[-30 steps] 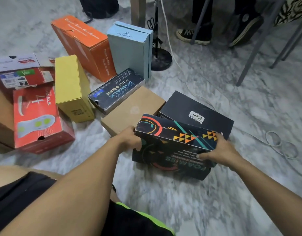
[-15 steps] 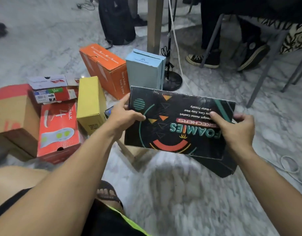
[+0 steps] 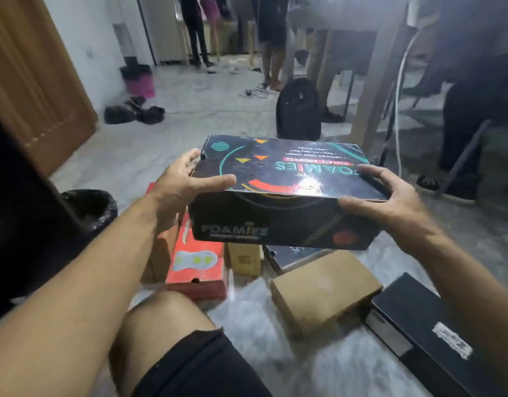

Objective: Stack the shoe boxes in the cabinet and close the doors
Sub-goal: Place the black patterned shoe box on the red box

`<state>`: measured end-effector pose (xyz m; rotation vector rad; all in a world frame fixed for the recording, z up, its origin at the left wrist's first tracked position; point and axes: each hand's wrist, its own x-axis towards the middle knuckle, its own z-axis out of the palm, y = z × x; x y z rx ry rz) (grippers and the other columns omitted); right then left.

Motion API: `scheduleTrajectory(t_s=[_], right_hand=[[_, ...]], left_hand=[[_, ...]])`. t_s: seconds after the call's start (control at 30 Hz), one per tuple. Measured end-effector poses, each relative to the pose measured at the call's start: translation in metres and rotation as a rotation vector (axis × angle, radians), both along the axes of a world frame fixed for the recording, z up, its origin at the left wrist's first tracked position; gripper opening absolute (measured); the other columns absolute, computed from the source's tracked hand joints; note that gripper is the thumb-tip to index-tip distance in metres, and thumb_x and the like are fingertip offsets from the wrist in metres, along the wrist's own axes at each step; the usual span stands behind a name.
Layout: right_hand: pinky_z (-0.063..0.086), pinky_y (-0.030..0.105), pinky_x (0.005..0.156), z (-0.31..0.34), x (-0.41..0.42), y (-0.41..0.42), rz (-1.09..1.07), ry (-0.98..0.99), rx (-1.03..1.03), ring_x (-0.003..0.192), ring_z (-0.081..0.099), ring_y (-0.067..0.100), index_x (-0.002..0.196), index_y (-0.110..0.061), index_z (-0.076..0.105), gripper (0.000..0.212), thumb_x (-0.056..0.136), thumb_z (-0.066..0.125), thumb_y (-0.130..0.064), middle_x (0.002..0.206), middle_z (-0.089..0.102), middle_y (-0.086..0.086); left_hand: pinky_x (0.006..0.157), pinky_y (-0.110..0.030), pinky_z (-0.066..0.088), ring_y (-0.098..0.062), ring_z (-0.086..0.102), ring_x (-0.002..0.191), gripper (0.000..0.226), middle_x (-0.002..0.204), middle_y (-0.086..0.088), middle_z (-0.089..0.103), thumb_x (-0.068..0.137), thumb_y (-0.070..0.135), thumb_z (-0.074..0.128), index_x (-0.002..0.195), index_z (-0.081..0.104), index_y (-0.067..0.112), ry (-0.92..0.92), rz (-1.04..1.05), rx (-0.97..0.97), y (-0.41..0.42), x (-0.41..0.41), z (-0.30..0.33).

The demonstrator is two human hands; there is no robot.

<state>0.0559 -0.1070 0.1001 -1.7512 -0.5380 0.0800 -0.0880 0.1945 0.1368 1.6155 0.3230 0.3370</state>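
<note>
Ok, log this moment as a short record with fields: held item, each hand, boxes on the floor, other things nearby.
held item: black Foamies shoe box, lifted clear of the floor, lid on
left hand: grips the box's left end, thumb on the lid
right hand: grips the box's right end
boxes on floor: red box, yellow box, brown box, black box
nearby: black backpack, bin with black liner
cabinet: cannot tell

arms: both bare to the frame edge, no sleeves showing | left hand (image 3: 187, 181): bare, no glove, ring or watch | right hand (image 3: 390, 199): bare, no glove, ring or watch | legs: black shorts (image 3: 195, 368) ending above a bare knee (image 3: 161, 316), hem slightly frayed
</note>
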Motion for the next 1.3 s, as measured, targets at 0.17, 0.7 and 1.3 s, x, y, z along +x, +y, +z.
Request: scheduleTrajectory(t_s=[0.17,0.7,1.3], right_hand=[[0.049,0.043,0.101,0.035,-0.007,0.062,0.242,-0.098,-0.070,0.112,0.064,0.009,0.126,-0.025,0.059,0.095,0.039,0.095,-0.024,0.123,0.066,-0.008],[0.058,0.040,0.079,0.085,-0.111,0.245,0.626,-0.385,-0.374,0.086,0.069,0.011,0.108,-0.039,0.068,0.076,0.037,0.081,-0.066,0.097,0.073,-0.008],[0.050,0.032,0.094,0.000,-0.267,0.510,1.088,-0.587,-0.607,0.114,0.060,0.023,0.141,-0.024,0.048,0.077,0.073,0.083,-0.031,0.129,0.061,0.005]], left_hand=[[0.079,-0.011,0.047,0.003,0.063,0.103,0.103,0.114,0.022,0.066,0.039,0.020,0.097,0.130,0.048,0.027,0.065,0.047,0.196,0.043,-0.061,0.033],[0.090,-0.028,0.052,-0.013,0.064,0.107,0.119,0.122,0.003,0.064,0.028,0.030,0.099,0.137,0.053,0.020,0.410,0.499,0.323,0.133,-0.277,0.045],[0.093,-0.022,0.034,-0.021,0.046,0.129,0.096,0.141,-0.009,0.050,0.054,0.007,0.093,0.140,0.049,0.014,0.559,1.187,0.109,0.222,-0.449,-0.066]])
